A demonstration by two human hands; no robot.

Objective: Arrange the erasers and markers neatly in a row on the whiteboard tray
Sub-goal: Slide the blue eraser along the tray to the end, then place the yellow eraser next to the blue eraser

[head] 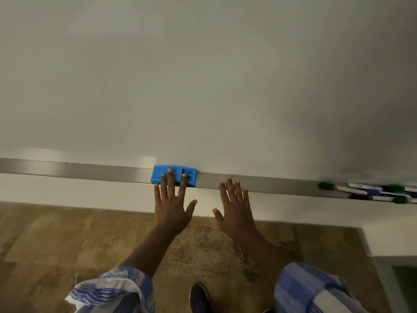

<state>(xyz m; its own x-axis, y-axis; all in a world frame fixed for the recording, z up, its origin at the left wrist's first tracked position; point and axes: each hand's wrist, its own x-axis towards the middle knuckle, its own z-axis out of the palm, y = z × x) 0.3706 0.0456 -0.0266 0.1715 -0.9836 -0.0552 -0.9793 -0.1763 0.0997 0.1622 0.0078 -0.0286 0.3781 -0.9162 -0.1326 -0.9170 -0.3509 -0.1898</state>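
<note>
A blue eraser (191,176) lies on the long metal whiteboard tray (90,171), near its middle. My left hand (172,204) is spread flat, and three of its fingertips rest on top of the eraser. My right hand (234,206) is also spread flat, holding nothing, with its fingertips over bare tray just right of the eraser. Several markers (372,193) with green, black and blue caps lie in a loose, overlapping pile on the tray at the far right, partly cut off by the frame edge.
The blank whiteboard (203,75) fills the upper view above the tray. Below the tray are a white wall strip and brown floor (67,240). A dark shoe (199,298) shows at the bottom. A wall corner stands at the lower right.
</note>
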